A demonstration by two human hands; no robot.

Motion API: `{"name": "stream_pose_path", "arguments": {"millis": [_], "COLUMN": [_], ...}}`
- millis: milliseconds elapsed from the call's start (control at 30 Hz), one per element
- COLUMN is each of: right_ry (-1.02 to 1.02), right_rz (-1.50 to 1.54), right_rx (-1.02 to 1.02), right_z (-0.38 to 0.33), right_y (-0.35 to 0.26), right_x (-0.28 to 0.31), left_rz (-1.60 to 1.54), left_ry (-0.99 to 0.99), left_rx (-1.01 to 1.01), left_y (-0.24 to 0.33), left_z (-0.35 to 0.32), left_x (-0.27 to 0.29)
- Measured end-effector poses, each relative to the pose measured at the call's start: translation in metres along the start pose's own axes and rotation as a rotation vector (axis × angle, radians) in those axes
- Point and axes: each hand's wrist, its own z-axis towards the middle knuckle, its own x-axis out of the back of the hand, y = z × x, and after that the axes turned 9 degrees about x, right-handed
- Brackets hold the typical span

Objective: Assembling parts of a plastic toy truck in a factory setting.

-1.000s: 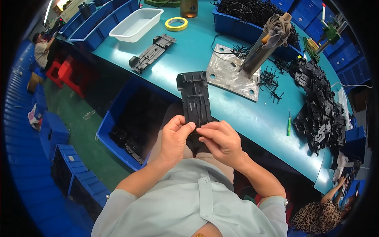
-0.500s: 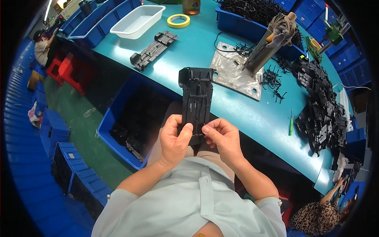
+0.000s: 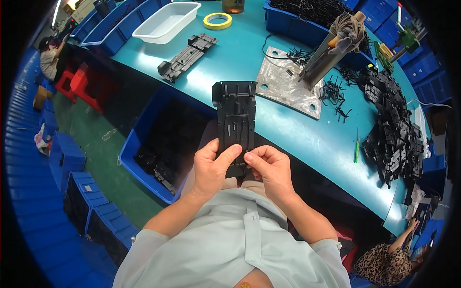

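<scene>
Both hands hold a flat black plastic chassis part [image 3: 235, 115] over my lap, its long side pointing away from me. My left hand [image 3: 213, 165] grips its left edge, thumb lying across the near part of the face. Opposite it, my right hand [image 3: 270, 168] pinches the near right edge between thumb and bent fingers. Whether a small piece sits under the right fingertips is hidden. A similar chassis part [image 3: 187, 56] lies on the teal table [image 3: 283, 139] beyond my hands.
Right of my hands, a metal plate with an upright post [image 3: 288, 86] stands near small black pieces [image 3: 332, 93]. A green-handled tool [image 3: 357, 150] lies by a heap of black parts [image 3: 391, 129]. A blue bin [image 3: 132, 161] sits at lower left; a white tray [image 3: 168, 23] and yellow tape [image 3: 217, 20] lie farther back.
The chassis part has shifted slightly left in view, and its near end now shows lower. My left thumb has slid a little farther across its face. Both hands keep their hold.
</scene>
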Motion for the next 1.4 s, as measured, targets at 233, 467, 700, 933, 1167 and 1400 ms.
{"name": "stream_pose_path", "arguments": {"millis": [233, 467, 700, 933, 1167, 1400], "right_ry": [-0.016, -0.029, -0.030, -0.012, -0.040, -0.090], "right_rz": [-0.074, -0.066, -0.042, -0.065, -0.127, -0.124], "right_rx": [0.012, 0.113, 0.079, 0.200, 0.272, 0.221], "right_z": [-0.006, -0.008, -0.008, -0.006, -0.008, -0.006], "right_y": [0.005, 0.009, 0.001, 0.015, 0.016, 0.019], "right_x": [-0.004, -0.002, -0.001, 0.000, -0.001, 0.000], "left_rz": [-0.007, 0.111, 0.110, 0.302, 0.420, 0.508], "left_ry": [0.081, 0.108, 0.114, 0.137, 0.128, 0.169], "left_rx": [-0.037, -0.118, -0.103, -0.282, -0.367, -0.465], "left_y": [-0.003, -0.002, 0.001, -0.002, 0.003, -0.003], "left_z": [-0.001, -0.002, -0.005, -0.007, -0.010, -0.011], "left_x": [-0.001, -0.002, -0.005, -0.003, -0.003, 0.001]}}
